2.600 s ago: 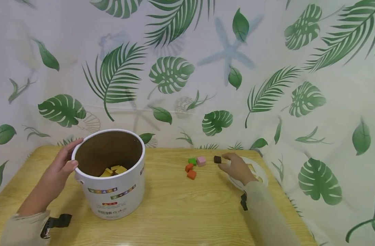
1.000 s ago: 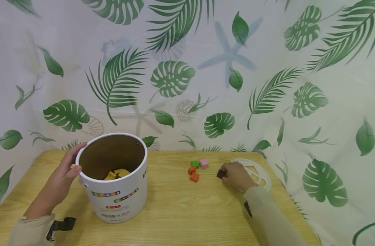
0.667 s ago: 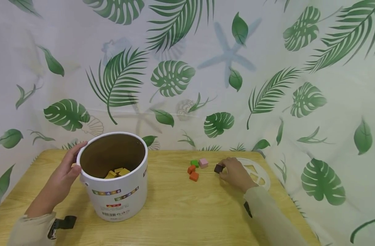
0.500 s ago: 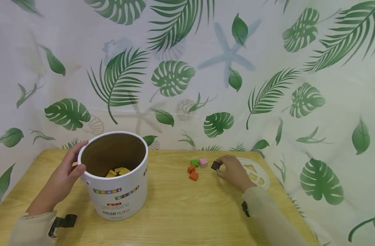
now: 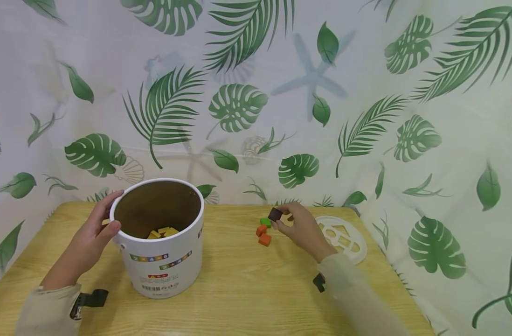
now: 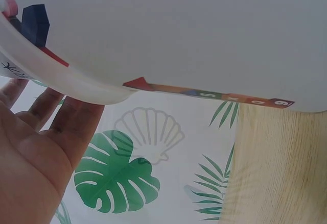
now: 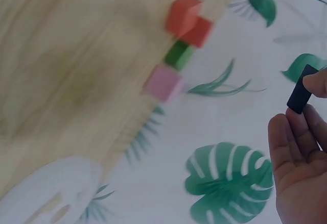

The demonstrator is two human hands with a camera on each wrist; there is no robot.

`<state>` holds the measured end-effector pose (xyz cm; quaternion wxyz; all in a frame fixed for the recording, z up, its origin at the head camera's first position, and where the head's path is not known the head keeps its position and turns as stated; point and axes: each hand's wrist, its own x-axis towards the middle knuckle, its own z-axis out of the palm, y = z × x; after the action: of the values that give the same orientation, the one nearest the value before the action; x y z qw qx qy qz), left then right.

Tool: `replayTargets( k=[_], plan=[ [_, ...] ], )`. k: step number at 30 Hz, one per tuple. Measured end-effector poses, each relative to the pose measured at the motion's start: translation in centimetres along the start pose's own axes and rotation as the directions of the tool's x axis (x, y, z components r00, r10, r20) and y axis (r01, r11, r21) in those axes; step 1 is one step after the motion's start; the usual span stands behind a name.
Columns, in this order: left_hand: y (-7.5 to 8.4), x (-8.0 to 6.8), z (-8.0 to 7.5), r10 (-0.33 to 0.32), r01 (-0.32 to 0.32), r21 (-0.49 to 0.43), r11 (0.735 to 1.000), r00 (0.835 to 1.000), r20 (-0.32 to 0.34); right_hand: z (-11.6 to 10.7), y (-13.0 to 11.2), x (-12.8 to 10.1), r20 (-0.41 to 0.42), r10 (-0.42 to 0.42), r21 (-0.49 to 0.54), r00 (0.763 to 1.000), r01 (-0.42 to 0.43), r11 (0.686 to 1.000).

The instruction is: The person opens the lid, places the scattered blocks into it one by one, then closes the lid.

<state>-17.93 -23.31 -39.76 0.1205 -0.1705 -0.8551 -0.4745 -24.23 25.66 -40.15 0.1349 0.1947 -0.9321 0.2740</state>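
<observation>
My right hand (image 5: 304,230) pinches a small dark block (image 5: 274,214) between thumb and fingers, raised above the table; in the right wrist view the dark block (image 7: 300,89) shows a long flat side. Close by lie a green block (image 5: 265,222) and two orange-red blocks (image 5: 264,240). A pink block (image 7: 163,83) appears beside the green one in the right wrist view but is hidden in the head view. On the left, my left hand (image 5: 86,240) holds the white bucket (image 5: 165,268) at its rim, thumb nearer me. Yellow blocks (image 5: 163,232) lie inside the bucket.
A white round plate with cut-out shapes (image 5: 361,238) lies at the right of the wooden table (image 5: 247,289). A leaf-printed cloth (image 5: 247,60) hangs behind the table and along its right side.
The right hand has taken hold of the dark block beside the plate, then lifted it and carried it left towards the other small blocks. The left hand keeps holding the bucket.
</observation>
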Motion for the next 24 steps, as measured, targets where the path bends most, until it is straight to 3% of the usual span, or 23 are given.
replayTargets(
  k=[7,14,19,24],
  plan=[
    [-0.2,0.0,-0.1,0.012,-0.012,-0.020,1.000,1.000,-0.005,0.8,-5.7,2.5,-0.099,-0.073,0.154,0.992,0.087,0.984],
    [-0.4,0.1,0.0,0.021,-0.022,-0.037,0.999,1.000,-0.012,2.0,-12.3,4.9,-0.172,-0.175,0.294,0.969,0.220,0.930],
    [-0.4,0.0,0.0,0.019,-0.020,-0.051,0.998,1.000,-0.014,2.7,-16.3,6.1,-0.215,-0.203,0.256,0.955,0.256,0.932],
    [-0.7,0.2,0.0,0.029,-0.029,-0.058,0.998,1.000,-0.009,3.7,-19.4,7.2,-0.137,-0.236,0.217,0.962,0.262,0.940]
  ],
)
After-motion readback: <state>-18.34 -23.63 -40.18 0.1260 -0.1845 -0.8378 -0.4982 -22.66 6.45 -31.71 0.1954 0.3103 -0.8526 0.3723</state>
